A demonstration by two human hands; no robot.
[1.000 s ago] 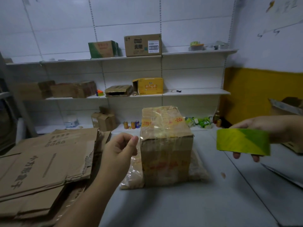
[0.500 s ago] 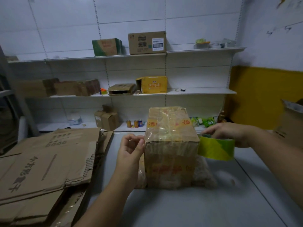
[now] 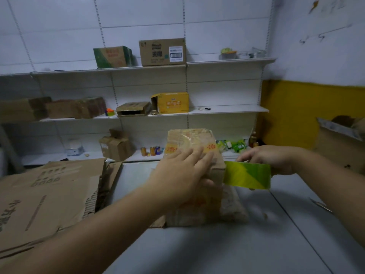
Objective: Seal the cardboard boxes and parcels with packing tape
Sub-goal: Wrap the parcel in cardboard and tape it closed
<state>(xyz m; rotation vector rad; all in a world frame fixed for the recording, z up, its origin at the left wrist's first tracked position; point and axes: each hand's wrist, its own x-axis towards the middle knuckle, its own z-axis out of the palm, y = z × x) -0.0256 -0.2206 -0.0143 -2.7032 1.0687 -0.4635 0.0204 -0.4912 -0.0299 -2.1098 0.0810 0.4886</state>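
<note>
A tall cardboard box [image 3: 190, 139], wrapped in clear tape with orange print, stands upright on the grey table [image 3: 227, 252]. My left hand [image 3: 181, 175] lies across its top front edge, fingers straight and pressing on the taped surface. My right hand [image 3: 270, 161] grips a yellow-green roll of packing tape [image 3: 247, 176] held against the box's right side. A crinkled clear plastic wrap [image 3: 233, 204] lies under the box at its right.
A stack of flattened cardboard boxes [image 3: 45, 196] fills the table's left side. An open brown box [image 3: 341, 147] stands at the right edge. White wall shelves [image 3: 227, 110] behind hold several boxes, cans and small items.
My left hand moved from the box's left edge onto its top front. My right hand brought the tape roll from out at the right up against the box's right side.
</note>
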